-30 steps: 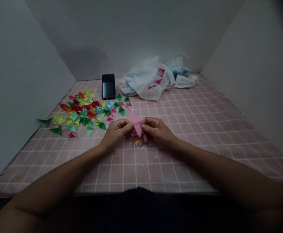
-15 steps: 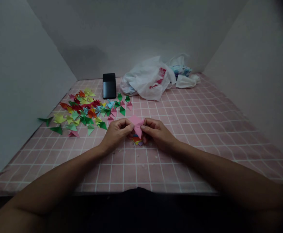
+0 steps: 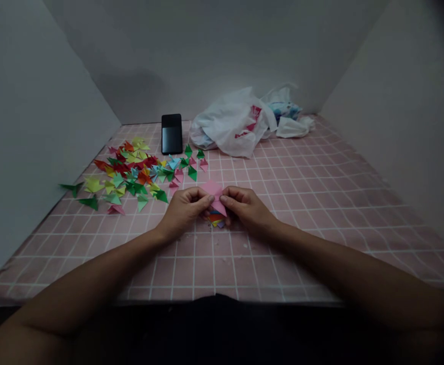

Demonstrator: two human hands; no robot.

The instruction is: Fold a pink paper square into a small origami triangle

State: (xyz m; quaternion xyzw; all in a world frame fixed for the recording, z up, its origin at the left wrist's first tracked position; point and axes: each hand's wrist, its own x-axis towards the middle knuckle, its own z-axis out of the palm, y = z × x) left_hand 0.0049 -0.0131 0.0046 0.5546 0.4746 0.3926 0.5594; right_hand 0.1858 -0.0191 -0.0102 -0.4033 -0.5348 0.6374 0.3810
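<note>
The left hand (image 3: 186,209) and right hand (image 3: 249,209) both pinch the pink paper (image 3: 211,187), thumbs on top, held up in the middle just above a small stack of coloured papers (image 3: 217,219). The thumbs have drawn closer together across its middle, and its lower tip, straight down a second ago, now slants to the right. I take that to mean the paper is being worked at its centre and isn't settled in shape. To the left, folded paper pieces (image 3: 135,188) lie scattered on the checked tablecloth (image 3: 301,203), unchanged. Beyond are a phone (image 3: 172,134) and a white plastic bag (image 3: 229,124).
</note>
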